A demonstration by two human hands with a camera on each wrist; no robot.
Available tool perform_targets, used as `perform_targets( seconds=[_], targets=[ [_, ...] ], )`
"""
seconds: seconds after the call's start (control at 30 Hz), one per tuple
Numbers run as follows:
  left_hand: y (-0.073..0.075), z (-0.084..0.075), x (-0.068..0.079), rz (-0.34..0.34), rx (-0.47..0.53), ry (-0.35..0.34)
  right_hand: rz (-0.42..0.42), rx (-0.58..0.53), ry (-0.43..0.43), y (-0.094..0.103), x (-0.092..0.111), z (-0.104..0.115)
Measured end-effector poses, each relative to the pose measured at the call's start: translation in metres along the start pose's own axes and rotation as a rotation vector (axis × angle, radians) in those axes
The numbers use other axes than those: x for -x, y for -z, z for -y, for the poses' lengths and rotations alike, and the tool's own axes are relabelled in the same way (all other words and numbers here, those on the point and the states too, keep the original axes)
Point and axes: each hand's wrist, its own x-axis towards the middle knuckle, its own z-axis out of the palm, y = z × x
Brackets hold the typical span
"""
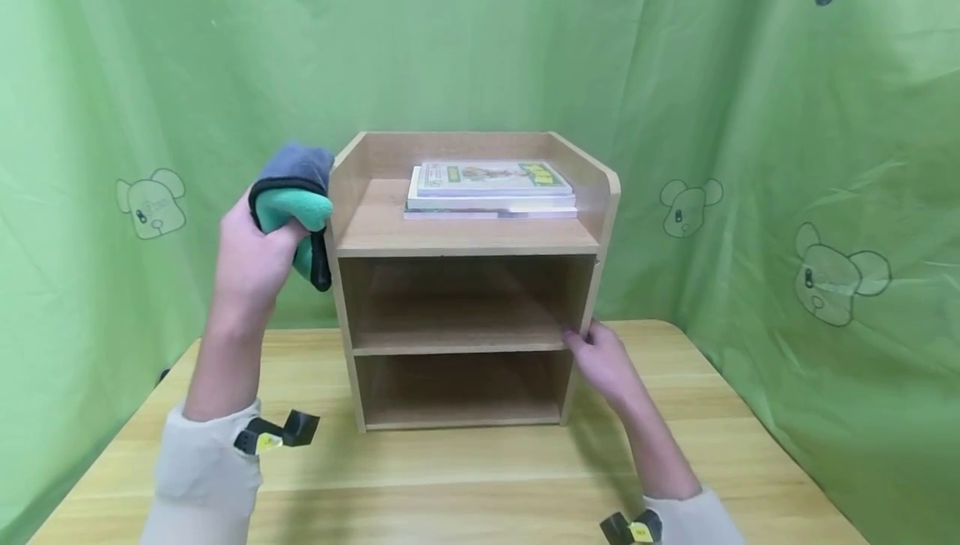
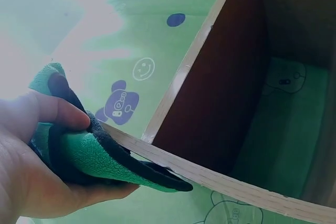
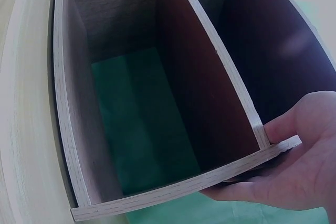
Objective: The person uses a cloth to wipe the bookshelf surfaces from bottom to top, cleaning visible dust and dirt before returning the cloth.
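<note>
A small wooden shelf (image 1: 465, 345) with a raised rim and two compartments stands upright on the table. My left hand (image 1: 255, 253) grips a folded green and blue-grey cloth (image 1: 296, 187) with dark edging, held at the shelf's upper left side. In the left wrist view the cloth (image 2: 94, 153) lies against the edge of the side panel, fingers and thumb bent round it. My right hand (image 1: 603, 362) holds the right side panel at the middle board, thumb inside and fingers outside, as the right wrist view shows of that hand (image 3: 299, 156).
A stack of books (image 1: 491, 188) lies on the shelf's top board. Under the shelf is a light wooden table (image 1: 450, 487). Green curtains (image 1: 480, 53) with cartoon prints hang behind and on both sides.
</note>
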Motion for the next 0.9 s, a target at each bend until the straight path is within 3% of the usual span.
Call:
perform_targets(
  seconds=[0.33,0.63,0.77,0.9],
  targets=[
    [0.0,-0.001,-0.004,0.011,-0.039,0.002,-0.001,-0.011,-0.004,0.001,-0.002,0.0],
    [0.001,-0.005,-0.005,0.031,-0.036,0.008,0.047,0.009,-0.02,0.003,-0.002,0.003],
    [0.002,-0.02,-0.007,0.006,-0.005,0.025,0.049,0.007,-0.029,0.006,0.007,0.014],
    [0.006,-0.035,-0.005,-0.073,0.043,0.016,0.053,0.004,0.002,0.006,0.009,0.029]
  ],
)
